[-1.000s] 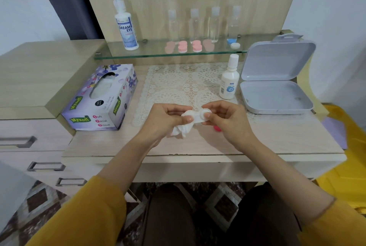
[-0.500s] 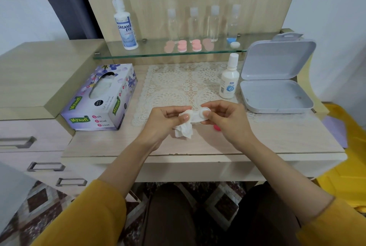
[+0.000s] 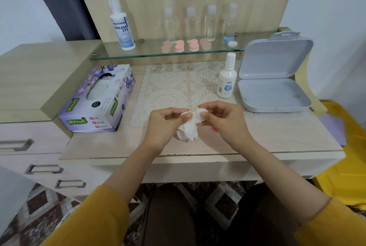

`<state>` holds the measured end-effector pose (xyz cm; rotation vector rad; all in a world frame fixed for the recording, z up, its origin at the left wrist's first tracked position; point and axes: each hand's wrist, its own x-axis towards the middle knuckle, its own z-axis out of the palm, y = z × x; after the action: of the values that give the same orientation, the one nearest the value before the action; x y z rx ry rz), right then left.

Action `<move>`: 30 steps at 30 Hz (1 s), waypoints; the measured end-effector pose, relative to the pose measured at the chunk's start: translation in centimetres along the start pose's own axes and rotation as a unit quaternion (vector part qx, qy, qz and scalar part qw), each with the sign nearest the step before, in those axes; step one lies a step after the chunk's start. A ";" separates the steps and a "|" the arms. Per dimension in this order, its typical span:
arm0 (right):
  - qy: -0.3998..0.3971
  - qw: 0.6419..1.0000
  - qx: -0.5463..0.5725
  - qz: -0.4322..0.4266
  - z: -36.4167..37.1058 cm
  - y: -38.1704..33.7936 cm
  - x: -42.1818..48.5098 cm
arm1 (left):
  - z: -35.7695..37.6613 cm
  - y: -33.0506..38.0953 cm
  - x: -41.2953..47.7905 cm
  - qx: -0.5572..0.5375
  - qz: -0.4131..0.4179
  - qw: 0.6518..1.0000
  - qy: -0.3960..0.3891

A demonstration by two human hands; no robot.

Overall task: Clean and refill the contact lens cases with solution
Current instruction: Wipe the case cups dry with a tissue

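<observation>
One small bottle (image 3: 227,79) beyond lens case (image 3: 198,118)

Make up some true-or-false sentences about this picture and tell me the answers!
1. Both the left hand and the right hand hold the white lens case. True.
2. The grey box is closed. False: its lid stands open.
3. The crumpled tissue is in the left hand. True.
4. The Dream Eye bottle lies on its side on the table. False: it stands upright on the glass shelf.
5. The tissue box is to the right of the hands. False: it sits to their left.
</observation>
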<state>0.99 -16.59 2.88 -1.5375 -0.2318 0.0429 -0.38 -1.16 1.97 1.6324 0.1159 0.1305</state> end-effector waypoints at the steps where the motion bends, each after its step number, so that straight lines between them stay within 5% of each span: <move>1: 0.003 1.000 0.002 0.003 -0.1 0.1 0.0 | -0.1 0.0 -0.1 -0.008 -0.005 1.000 -0.013; 9: -0.024 0.996 -0.055 0.068 0.7 1.2 -0.2 | 0.3 0.3 -0.1 -0.057 0.004 0.998 -0.022; 15: 0.023 0.995 0.038 0.090 1.2 0.7 -0.2 | 0.7 1.0 -0.3 -0.082 -0.015 0.997 -0.008; 25: 0.023 0.997 0.006 0.071 -0.8 0.5 0.0 | -0.5 0.7 0.3 -0.056 -0.009 0.998 0.012; 30: 0.042 0.987 0.091 0.130 -1.7 -0.3 0.3 | -0.6 0.7 0.2 -0.053 -0.016 0.998 -0.008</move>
<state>1.59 -18.22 3.19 -1.3766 0.0397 0.1998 -0.23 -0.60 2.68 1.5250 0.1213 0.0976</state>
